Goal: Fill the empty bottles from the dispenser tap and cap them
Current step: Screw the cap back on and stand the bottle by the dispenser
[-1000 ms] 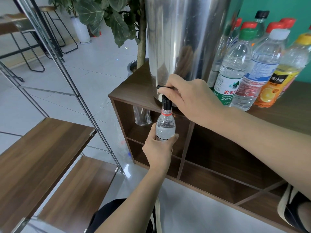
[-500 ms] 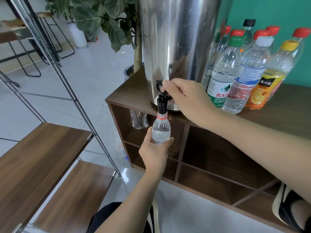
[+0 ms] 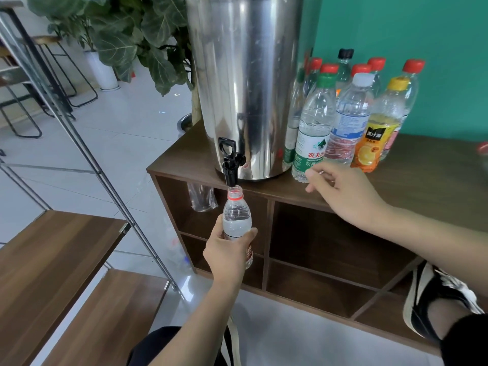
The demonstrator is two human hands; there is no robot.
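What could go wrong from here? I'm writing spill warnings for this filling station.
The bottle in the left hand is uncapped and looks nearly full, so a tilt or squeeze could slop water out. It hangs in the air under the tap, beyond the cabinet edge, so any late drips would hit the floor. The right hand reaches near the crowded bottles and could topple one.

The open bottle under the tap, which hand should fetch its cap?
Probably the right hand: it hangs free above the cabinet top, fingers loosely curled. The left hand grips the uncapped bottle below the tap. No loose cap shows clearly.
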